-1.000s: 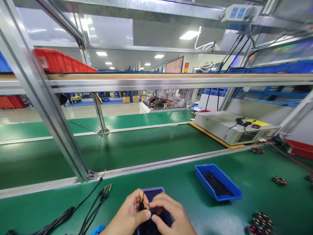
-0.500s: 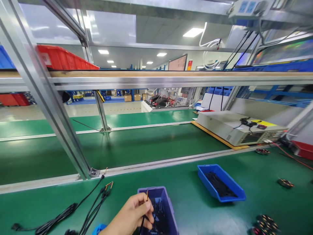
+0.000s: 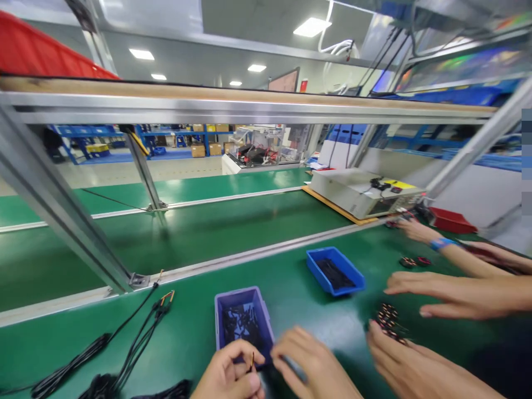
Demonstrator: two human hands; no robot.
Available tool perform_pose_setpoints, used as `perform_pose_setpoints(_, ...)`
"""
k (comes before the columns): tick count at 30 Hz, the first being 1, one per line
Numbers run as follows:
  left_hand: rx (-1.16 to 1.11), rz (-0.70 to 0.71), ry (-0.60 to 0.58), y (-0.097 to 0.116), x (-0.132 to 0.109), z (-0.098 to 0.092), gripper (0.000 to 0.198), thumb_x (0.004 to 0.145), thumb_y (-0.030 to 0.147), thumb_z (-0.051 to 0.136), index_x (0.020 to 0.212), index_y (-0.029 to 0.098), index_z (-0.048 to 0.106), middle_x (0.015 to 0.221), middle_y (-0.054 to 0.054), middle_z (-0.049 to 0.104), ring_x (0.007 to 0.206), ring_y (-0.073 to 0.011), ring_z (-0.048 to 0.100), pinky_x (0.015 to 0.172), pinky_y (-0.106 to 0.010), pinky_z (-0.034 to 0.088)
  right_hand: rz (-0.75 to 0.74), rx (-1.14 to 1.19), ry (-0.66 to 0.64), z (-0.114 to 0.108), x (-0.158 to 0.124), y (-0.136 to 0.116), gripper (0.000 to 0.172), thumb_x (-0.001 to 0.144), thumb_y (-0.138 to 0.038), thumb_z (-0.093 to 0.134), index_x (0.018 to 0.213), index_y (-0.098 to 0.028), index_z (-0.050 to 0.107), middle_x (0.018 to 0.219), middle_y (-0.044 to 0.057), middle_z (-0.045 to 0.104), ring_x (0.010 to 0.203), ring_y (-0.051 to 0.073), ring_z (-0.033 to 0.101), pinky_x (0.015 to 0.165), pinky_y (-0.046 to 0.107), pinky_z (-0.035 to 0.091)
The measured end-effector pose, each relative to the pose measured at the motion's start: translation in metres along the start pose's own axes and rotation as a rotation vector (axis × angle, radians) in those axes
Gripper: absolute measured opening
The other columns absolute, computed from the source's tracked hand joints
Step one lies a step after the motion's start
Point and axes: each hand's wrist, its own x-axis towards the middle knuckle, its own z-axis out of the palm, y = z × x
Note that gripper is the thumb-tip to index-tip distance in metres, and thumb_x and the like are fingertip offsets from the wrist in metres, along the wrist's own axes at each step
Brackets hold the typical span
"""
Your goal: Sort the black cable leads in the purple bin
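left hand [image 3: 226, 372] pinching wire [image 3: 251, 360], purple bin [image 3: 242, 322] beside

Factory: green conveyor line [image 3: 233, 233], parts bins [image 3: 334, 271].

Left hand [image 3: 230, 371] cut off at the wrist by the lower edge, pinching a small orange-tipped wire [image 3: 251, 360] too small to identify further. Right hand [image 3: 316, 366] motion-blurred, likewise cut by the lower edge; closed or open, cannot tell. Contents of purple bin [image 3: 243, 324] dark and indistinct, near rim hidden behind the fingers. Co-workers' hands [image 3: 440, 293] blurred, arms cut off at the right edge. Small round parts [image 3: 388, 320] partly covered by a co-worker's hand. Black cable bundle [image 3: 103, 366] running off the lower-left corner. Right margin pixelated into blocks
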Motion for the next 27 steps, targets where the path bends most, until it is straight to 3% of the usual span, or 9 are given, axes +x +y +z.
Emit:
perform_pose_setpoints(2, -0.062, 0.000, 0.049, -0.001, -0.001, 0.004, 0.048, 0.066, 0.056, 0.085, 0.084, 0.019, 0.059, 0.064, 0.002, 0.061, 0.056, -0.0124, 0.059, 0.056, -0.022, 0.042, -0.007, -0.305, -0.077, 0.007, 0.024, -0.003, 0.014, 0.086, -0.008, 0.068, 0.081, -0.022, 0.069, 0.081, 0.002, 0.073, 0.077, 0.021, 0.064, 0.071, 0.032, 0.049)
perform_pose_setpoints(3, -0.069, 0.006, 0.063, -0.002, -0.001, 0.005, 0.048, 0.068, 0.058, 0.082, 0.081, 0.019, 0.058, 0.062, 0.002, 0.061, 0.053, -0.0117, 0.058, 0.054, -0.021, 0.041, -0.016, -0.349, -0.092, 0.014, 0.037, -0.005, 0.014, 0.083, -0.011, 0.073, 0.074, -0.020, 0.069, 0.078, 0.004, 0.073, 0.076, 0.022, 0.063, 0.071, 0.033, 0.048)
perform_pose_setpoints(7, -0.057, 0.064, 0.120, -0.003, -0.002, 0.008, 0.050, 0.074, 0.065, 0.072, 0.075, 0.017, 0.063, 0.063, 0.000, 0.060, 0.052, -0.0112, 0.055, 0.052, -0.022, 0.041, -0.035, -0.425, -0.155, 0.052, 0.068, -0.009, 0.019, 0.073, -0.016, 0.083, 0.061, -0.019, 0.069, 0.064, 0.006, 0.071, 0.077, 0.024, 0.061, 0.075, 0.035, 0.046)
perform_pose_setpoints(11, -0.054, 0.154, 0.193, 0.001, -0.004, 0.009, 0.046, 0.071, 0.061, 0.078, 0.075, 0.016, 0.067, 0.079, -0.002, 0.061, 0.060, -0.0112, 0.056, 0.057, -0.024, 0.043, -0.033, -0.426, -0.186, 0.074, 0.069, -0.004, 0.025, 0.070, -0.023, 0.086, 0.055, -0.020, 0.067, 0.060, 0.006, 0.070, 0.073, 0.023, 0.059, 0.076, 0.036, 0.045)
perform_pose_setpoints(17, -0.192, 0.061, 0.171, 0.015, 0.000, 0.004, 0.042, 0.071, 0.053, 0.082, 0.078, 0.017, 0.063, 0.065, 0.001, 0.061, 0.060, -0.0107, 0.057, 0.059, -0.022, 0.045, -0.058, -0.318, -0.111, 0.058, 0.062, -0.004, 0.021, 0.081, -0.015, 0.073, 0.065, -0.020, 0.062, 0.066, 0.002, 0.067, 0.072, 0.021, 0.058, 0.074, 0.034, 0.045)
perform_pose_setpoints(21, -0.269, 0.030, 0.184, 0.025, 0.008, 0.000, 0.044, 0.067, 0.049, 0.086, 0.072, 0.018, 0.056, 0.066, -0.002, 0.066, 0.063, -0.0143, 0.064, 0.060, -0.024, 0.049, -0.070, -0.218, -0.046, 0.045, 0.062, -0.003, 0.021, 0.078, -0.006, 0.069, 0.069, -0.021, 0.058, 0.069, -0.001, 0.066, 0.071, 0.018, 0.059, 0.065, 0.027, 0.046)
perform_pose_setpoints(27, -0.243, 0.040, 0.206, 0.030, 0.013, -0.007, 0.043, 0.062, 0.044, 0.091, 0.069, 0.016, 0.059, 0.065, -0.001, 0.066, 0.060, -0.0136, 0.065, 0.059, -0.023, 0.051, 0.095, 0.093, 0.103, 0.036, 0.063, 0.004, 0.025, 0.070, 0.002, 0.055, 0.072, -0.022, 0.055, 0.069, -0.003, 0.063, 0.072, 0.017, 0.061, 0.059, 0.024, 0.044)
